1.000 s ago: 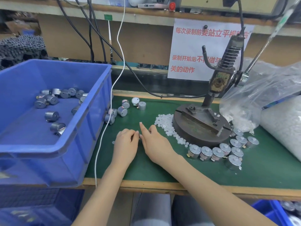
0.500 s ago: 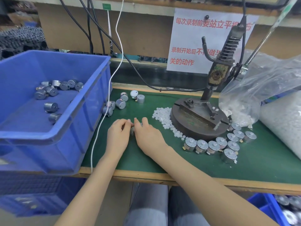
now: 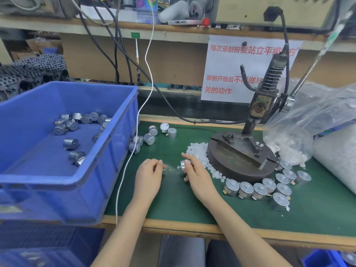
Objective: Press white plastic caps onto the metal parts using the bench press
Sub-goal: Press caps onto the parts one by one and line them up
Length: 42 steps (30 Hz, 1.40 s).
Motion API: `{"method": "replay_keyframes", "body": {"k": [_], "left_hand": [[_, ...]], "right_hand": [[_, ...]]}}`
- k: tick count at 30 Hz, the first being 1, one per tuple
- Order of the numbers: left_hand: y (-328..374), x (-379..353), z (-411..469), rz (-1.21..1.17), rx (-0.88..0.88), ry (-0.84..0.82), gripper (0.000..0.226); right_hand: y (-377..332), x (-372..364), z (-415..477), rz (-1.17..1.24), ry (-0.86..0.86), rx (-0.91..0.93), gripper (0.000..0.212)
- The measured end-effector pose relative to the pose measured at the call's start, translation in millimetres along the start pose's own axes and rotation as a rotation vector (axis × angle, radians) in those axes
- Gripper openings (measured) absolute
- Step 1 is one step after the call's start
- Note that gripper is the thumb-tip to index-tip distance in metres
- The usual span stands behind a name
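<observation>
1. We see a green bench mat (image 3: 192, 207) covering the worktop, with a wooden edge at the front.
2. A blue plastic bin (image 3: 48, 182) sits at the left and overhangs the mat. A scatter of binned motors (image 3: 71, 144) lies on its floor.
3. A clear plastic bag (image 3: 316, 116) sits at the far right with white pieces inside. Its lower part lies against the right side of the press base.
4. The bench press (image 3: 242, 157) stands right of centre. It has a round dark base plate on the mat, a spring column rising behind it, and a lever going up to the right.
5. A paper notice (image 3: 227, 74) with red characters hangs on the back wall behind the press.
6. A white cable (image 3: 133, 151) hangs down beside the bin's right wall and goes over the front edge.
7. A cluster of upright motors (image 3: 269, 186) stands on end at the front right of the base, packed close together.
8. A pile of white plastic caps (image 3: 196, 149) lies on the mat against the left of the base.
9. Several loose motors (image 3: 149, 139) lie between the bin and the caps.
10. The right hand (image 3: 200, 178) grasps a small metal motor (image 3: 183, 165) low over the mat, just left of the cap pile. The forefinger is straight.
11. The left hand (image 3: 149, 178) is just left of the right hand and apart from the motor. Its fingers are curled in and the thumb is at the forefinger. We cannot tell if it pinches a cap.
</observation>
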<state>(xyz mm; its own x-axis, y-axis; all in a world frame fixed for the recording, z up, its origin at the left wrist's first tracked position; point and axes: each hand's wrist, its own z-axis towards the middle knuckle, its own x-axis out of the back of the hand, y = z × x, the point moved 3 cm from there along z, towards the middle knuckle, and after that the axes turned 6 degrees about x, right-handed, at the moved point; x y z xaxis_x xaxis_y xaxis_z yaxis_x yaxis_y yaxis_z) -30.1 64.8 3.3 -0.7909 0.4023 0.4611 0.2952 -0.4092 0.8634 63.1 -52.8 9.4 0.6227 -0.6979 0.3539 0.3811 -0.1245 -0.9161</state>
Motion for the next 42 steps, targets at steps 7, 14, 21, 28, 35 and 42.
{"method": "replay_keyframes", "body": {"k": [7,14,21,28,35,42], "left_hand": [[0.0,-0.8,-0.9,0.009,0.0,0.002,0.027],[1.1,-0.7,-1.1,0.019,0.002,0.007,0.027],[3.1,0.0,-2.7,0.054,0.023,-0.008,0.026],[7.8,0.9,-4.6,0.084,0.016,-0.026,0.028],[10.2,-4.5,-7.9,0.232,-0.078,-0.033,0.026],[11.7,-6.5,-9.1,0.3,-0.128,-0.01,0.021]], "right_hand": [[-3.8,9.6,3.5,0.22,-0.045,-0.071,0.026],[-4.0,12.0,5.5,0.688,0.027,-0.272,0.015],[-19.1,23.3,5.3,1.019,0.095,-0.383,0.014],[-31.8,43.8,10.3,1.058,0.018,-0.327,0.021],[-28.4,105.3,13.2,0.153,0.188,-0.136,0.023],[-22.0,151.3,29.2,-0.324,0.243,-0.087,0.038]]}}
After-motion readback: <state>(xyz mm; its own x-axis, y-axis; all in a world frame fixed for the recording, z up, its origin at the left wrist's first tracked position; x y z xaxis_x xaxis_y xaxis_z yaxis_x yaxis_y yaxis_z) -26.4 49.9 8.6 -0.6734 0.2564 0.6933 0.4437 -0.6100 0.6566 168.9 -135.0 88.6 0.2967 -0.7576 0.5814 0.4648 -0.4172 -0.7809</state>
